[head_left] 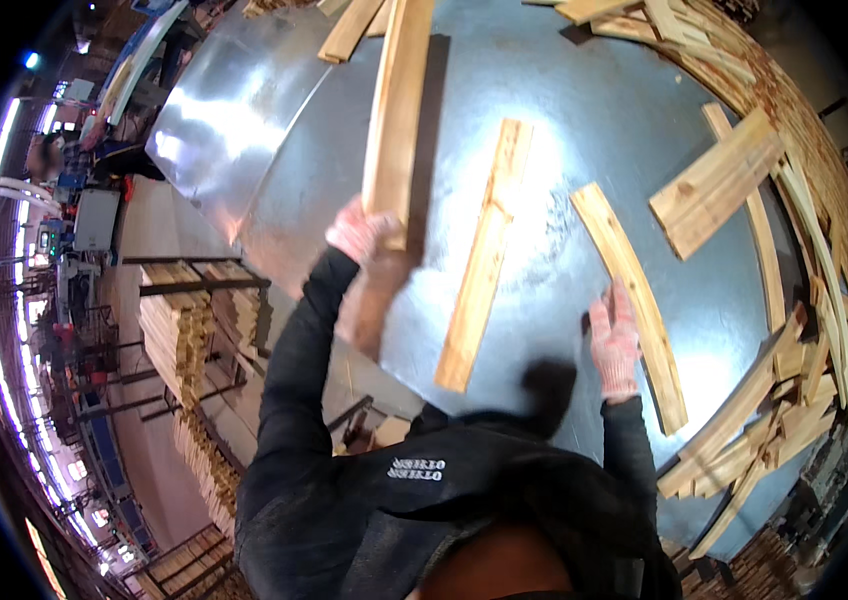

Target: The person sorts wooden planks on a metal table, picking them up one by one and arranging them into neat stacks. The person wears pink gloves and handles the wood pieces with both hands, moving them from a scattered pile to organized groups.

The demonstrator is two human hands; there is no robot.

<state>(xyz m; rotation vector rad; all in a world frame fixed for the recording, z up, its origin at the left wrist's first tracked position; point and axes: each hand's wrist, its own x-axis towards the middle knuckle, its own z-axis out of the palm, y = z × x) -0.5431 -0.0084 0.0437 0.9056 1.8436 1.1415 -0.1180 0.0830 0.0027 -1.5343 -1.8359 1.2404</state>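
My left hand [356, 233], in a pale pinkish work glove, is closed round the near end of a long wooden board [396, 120]. That board is raised off the metal table [344, 320] and casts a dark shadow beside it. My right hand [614, 345], gloved alike, lies with fingers stretched out at the left edge of a slightly curved wooden strip [634, 290]; the fingertips seem to touch it, without gripping. Between my hands a narrow straight strip [485, 260] with a darker knotty patch lies flat on the metal.
A wider short board [716, 183] lies at the right, partly over a thin strip [759, 235]. Loose offcuts are heaped [764, 430] along the table's right side. More pieces [349, 30] lie at the far edge. Stacked lumber [176, 335] stands on a rack at left, below table level.
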